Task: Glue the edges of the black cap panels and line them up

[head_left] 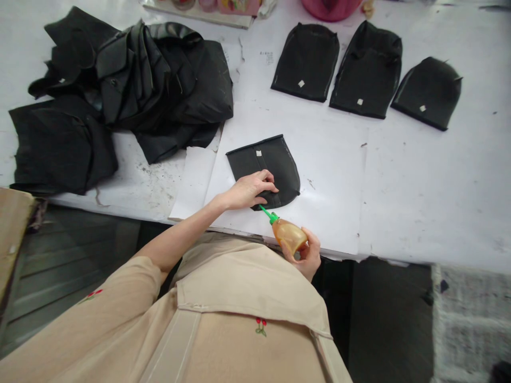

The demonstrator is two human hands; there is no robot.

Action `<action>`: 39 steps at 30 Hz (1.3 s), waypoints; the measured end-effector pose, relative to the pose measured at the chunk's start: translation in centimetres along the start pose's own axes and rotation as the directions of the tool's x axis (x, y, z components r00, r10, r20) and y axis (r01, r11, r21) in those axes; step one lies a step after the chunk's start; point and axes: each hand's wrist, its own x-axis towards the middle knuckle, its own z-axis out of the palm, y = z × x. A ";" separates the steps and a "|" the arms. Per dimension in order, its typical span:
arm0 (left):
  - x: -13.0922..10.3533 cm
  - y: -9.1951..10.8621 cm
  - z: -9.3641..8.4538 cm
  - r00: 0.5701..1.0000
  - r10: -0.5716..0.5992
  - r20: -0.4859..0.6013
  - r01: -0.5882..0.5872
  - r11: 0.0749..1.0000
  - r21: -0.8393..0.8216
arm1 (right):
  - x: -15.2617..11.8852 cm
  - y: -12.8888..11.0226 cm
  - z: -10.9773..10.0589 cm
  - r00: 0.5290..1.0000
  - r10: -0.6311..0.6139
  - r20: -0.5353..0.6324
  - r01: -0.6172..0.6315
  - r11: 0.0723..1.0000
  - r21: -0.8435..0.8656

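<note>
A black leather-like piece (281,165) with a small white tag lies near the front edge of the white-covered table. Resting on its lower left part is my left hand (255,189), its fingers bent over the surface; whether they pinch the material is hard to tell. My right hand (307,255) is wrapped round an amber squeeze bottle (290,234) with a green nozzle. The nozzle tip meets the lower edge of the black piece, just below my left hand's fingers.
A heap of black pieces (159,85) covers the table's left. Three tagged black pieces, one of them (305,61) nearest the middle, lie at the back right. Behind are a pink bowl (332,8) and a tray (199,15). A cardboard edge (14,229) is at left.
</note>
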 end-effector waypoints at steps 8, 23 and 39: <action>0.1 0.0 0.1 1.000 -0.013 -0.009 0.013 1.000 -0.015 | -0.1 0.3 -0.3 0.997 0.066 0.042 -0.067 0.997 0.031; 0.2 0.6 -0.1 0.999 -0.047 -0.006 0.047 0.999 -0.014 | -0.2 -1.0 -1.4 0.991 -0.112 -0.071 0.105 0.989 -0.104; 4.9 4.5 2.4 0.942 -0.291 -0.165 0.292 0.956 -0.021 | 3.2 -2.1 -5.0 0.910 0.343 -0.231 -0.178 0.829 0.530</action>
